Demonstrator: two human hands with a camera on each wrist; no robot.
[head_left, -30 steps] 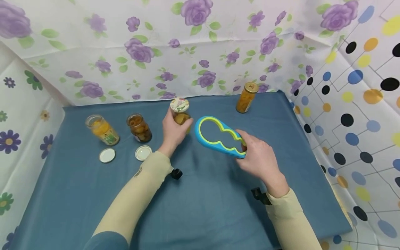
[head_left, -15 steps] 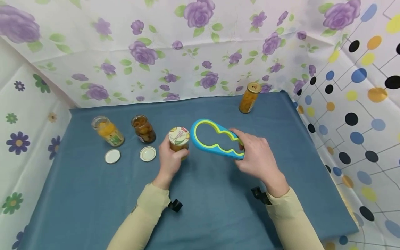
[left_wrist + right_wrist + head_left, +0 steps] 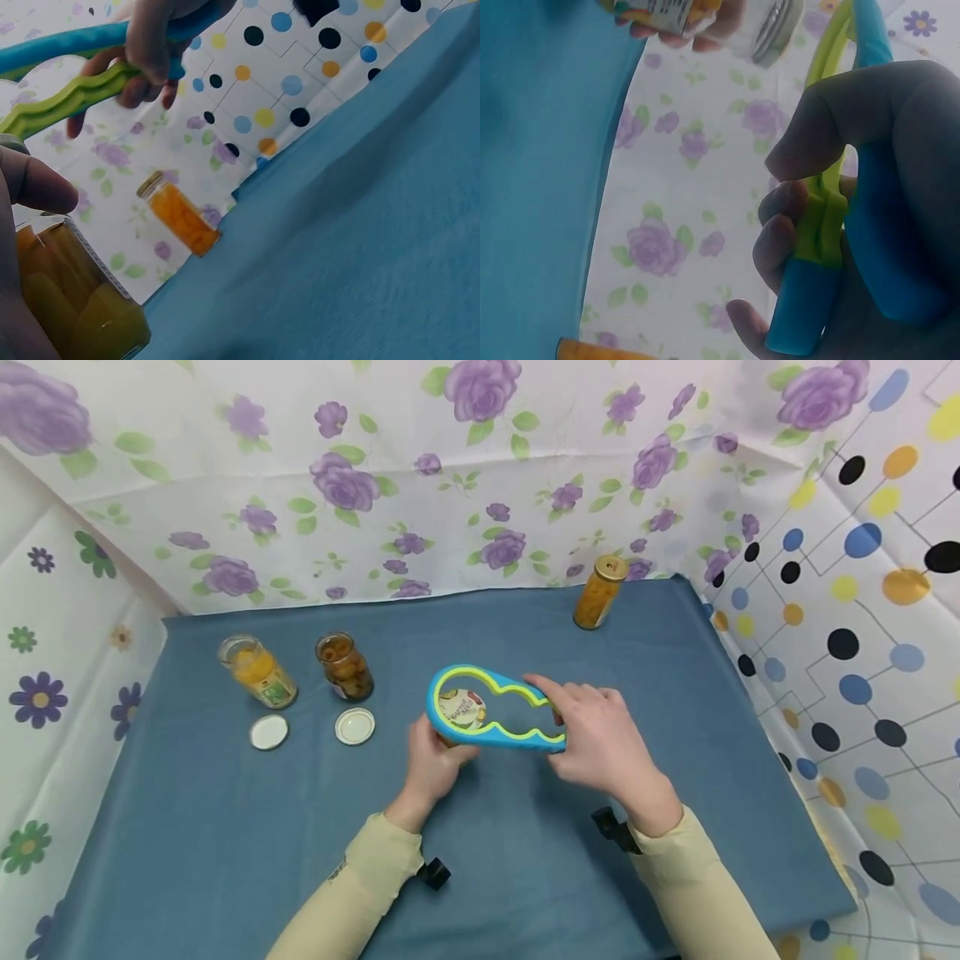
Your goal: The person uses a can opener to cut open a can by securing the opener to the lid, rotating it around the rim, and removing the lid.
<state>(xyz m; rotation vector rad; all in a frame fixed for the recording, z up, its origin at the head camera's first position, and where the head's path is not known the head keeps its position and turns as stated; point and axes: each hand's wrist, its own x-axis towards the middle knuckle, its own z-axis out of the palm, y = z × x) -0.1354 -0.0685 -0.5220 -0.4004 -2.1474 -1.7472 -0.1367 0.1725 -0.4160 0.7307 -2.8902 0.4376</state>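
Note:
My left hand (image 3: 435,764) grips a lidded glass jar (image 3: 82,292) with pale chunks in liquid; its patterned lid (image 3: 462,708) shows through the opener's large loop in the head view. My right hand (image 3: 600,731) holds a blue jar opener (image 3: 498,742) with a wavy lime-green inner lining by its narrow end. The opener's wide end overlaps the jar's top in the head view. In the right wrist view, fingers (image 3: 810,135) curl round the opener's blue and green sides, while the jar (image 3: 667,11) appears apart from it at the top.
An open jar of yellow fruit (image 3: 258,672) and an open jar of brown contents (image 3: 345,667) stand at the left. Two loose lids, one white (image 3: 268,732) and one pale (image 3: 355,727), lie before them. A closed jar of orange fruit (image 3: 600,593) stands at the back right.
My left hand has brought the jar from the back of the table toward me, then slightly right. My right hand has moved the opener left and down, over the jar's lid.

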